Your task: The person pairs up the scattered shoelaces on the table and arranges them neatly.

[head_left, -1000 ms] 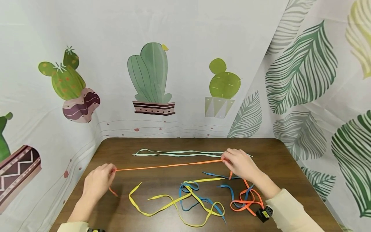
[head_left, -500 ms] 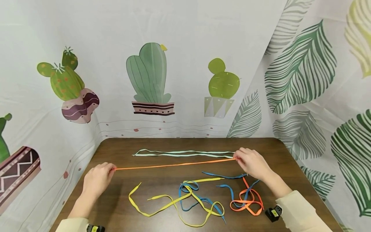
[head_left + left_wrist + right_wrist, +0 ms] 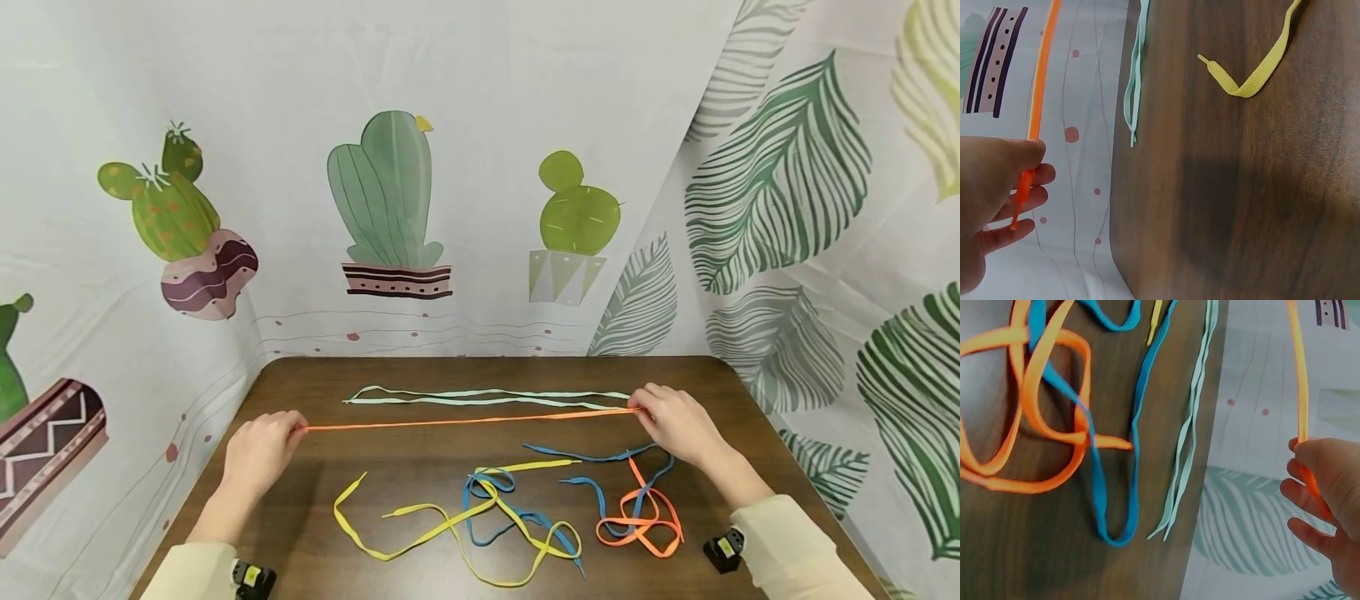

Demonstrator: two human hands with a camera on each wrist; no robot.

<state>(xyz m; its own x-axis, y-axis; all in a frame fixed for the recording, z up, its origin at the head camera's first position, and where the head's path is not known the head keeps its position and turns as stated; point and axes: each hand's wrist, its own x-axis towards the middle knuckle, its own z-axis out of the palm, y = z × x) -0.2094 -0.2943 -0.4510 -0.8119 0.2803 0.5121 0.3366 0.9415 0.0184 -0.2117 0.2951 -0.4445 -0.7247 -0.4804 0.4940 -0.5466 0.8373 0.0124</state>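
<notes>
An orange shoelace (image 3: 465, 420) is drawn nearly straight across the table, raised above its surface. At its left end my left hand (image 3: 262, 454) pinches it; in the left wrist view a short tail of the orange shoelace (image 3: 1024, 194) hangs past the thumb. My right hand (image 3: 678, 425) pinches the other end, and the right wrist view shows the orange shoelace (image 3: 1300, 381) running down into the thumb and fingers. Just behind it lies a mint-green shoelace (image 3: 450, 401), folded double and laid lengthwise.
A yellow shoelace (image 3: 431, 533) and a blue shoelace (image 3: 468, 512) lie tangled at the table's front middle. Another orange shoelace (image 3: 660, 550) loops with a blue shoelace (image 3: 600, 492) at the right. A patterned cloth (image 3: 487, 208) hangs behind the table (image 3: 315, 379).
My right hand has slid right along the orange shoelace to its end, and the lace's loose right part no longer hangs down. My left hand has risen slightly.
</notes>
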